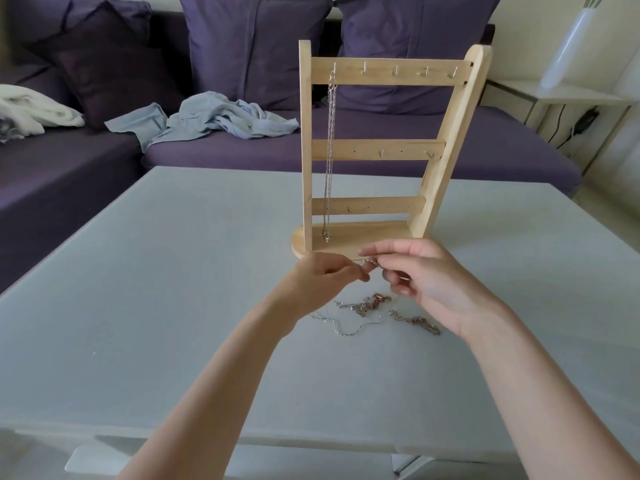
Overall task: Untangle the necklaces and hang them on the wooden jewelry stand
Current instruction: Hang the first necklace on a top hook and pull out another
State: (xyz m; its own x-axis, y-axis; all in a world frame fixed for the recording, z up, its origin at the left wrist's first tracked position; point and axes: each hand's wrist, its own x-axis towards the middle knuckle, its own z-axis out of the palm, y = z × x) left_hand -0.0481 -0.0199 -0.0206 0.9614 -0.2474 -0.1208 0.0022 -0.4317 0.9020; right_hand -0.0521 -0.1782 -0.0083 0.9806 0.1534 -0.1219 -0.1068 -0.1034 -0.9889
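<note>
A: Where are the necklaces being handled?

B: A fine silver chain [372,263] is being pinched between the left hand [323,277] and the right hand [426,282], which are being held close together just above the table [173,271], at the near edge of the wooden jewelry stand [377,147]. Both sets of fingers are being curled onto the chain; the exact link being worked is too small to be made out.

A: And the rest?

B: One silver necklace [330,150] is already being carried by the far-left hook of the top bar, hanging down to the base. A tangled clump of rose-gold and silver chains [369,303] is being left on the table beneath the hands, with a twisted silver strand [341,325] to its near left and another small clump [417,322] to its right.

A: What could be going wrong from here?

B: If the pinched chain is being pulled while it is linked into the clump, which cannot be told, the knot could be tightened rather than loosened. A thin link could also be snapped by a hard tug. With the hands being kept so near the stand's base, the stand could be nudged and the hung necklace shaken off its hook. Slack could also be snagged on the clumps below.
</note>
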